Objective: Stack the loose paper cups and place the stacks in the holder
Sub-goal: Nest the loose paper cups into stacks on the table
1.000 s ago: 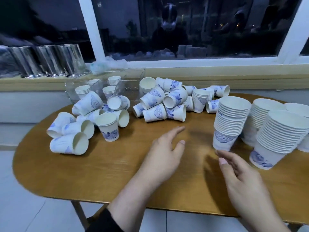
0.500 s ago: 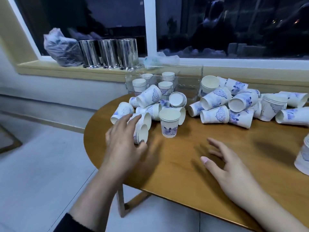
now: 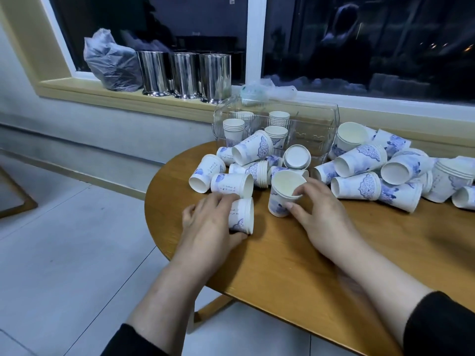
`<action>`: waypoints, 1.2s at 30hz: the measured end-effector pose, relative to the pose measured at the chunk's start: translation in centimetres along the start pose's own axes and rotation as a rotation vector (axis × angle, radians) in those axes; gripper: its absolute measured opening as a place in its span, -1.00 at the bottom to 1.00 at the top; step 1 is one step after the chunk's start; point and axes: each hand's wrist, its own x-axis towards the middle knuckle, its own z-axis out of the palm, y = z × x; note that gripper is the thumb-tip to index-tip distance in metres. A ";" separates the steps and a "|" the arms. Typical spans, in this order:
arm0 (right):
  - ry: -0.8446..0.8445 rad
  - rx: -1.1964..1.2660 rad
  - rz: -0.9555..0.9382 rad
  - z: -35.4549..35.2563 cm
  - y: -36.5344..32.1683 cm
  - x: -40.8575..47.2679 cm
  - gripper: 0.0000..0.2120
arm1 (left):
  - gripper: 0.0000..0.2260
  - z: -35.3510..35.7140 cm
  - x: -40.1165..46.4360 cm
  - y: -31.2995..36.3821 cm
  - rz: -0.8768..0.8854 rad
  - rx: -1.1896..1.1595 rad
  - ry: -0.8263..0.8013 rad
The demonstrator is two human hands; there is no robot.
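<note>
Several white paper cups with blue print lie tumbled on the round wooden table [image 3: 282, 265]. My left hand [image 3: 208, 224] grips a cup lying on its side [image 3: 243, 214] near the table's left edge. My right hand [image 3: 318, 209] holds an upright cup [image 3: 281, 194] by its rim, one finger hooked inside. A left heap of cups [image 3: 239, 163] lies just beyond both hands, and a bigger right heap [image 3: 380, 170] spreads toward the right edge. Behind them stands the clear plastic holder [image 3: 308, 124] with short stacks [image 3: 232, 128] in its left part.
Three steel canisters [image 3: 185, 73] and a grey plastic bag [image 3: 113, 62] sit on the window sill behind the table. Crumpled clear plastic [image 3: 267, 89] lies on top of the holder. Tiled floor drops away left of the table's edge.
My left hand has closed round the side-lying cup it was reaching over. My right hand moved forward from the bare table and took hold of the upright cup. The view moved closer.
</note>
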 end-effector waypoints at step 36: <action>-0.025 0.522 0.437 7.9 -6.5 4.1 -0.78 | -0.38 -1.6 -0.9 -2.0 -0.242 -0.733 0.318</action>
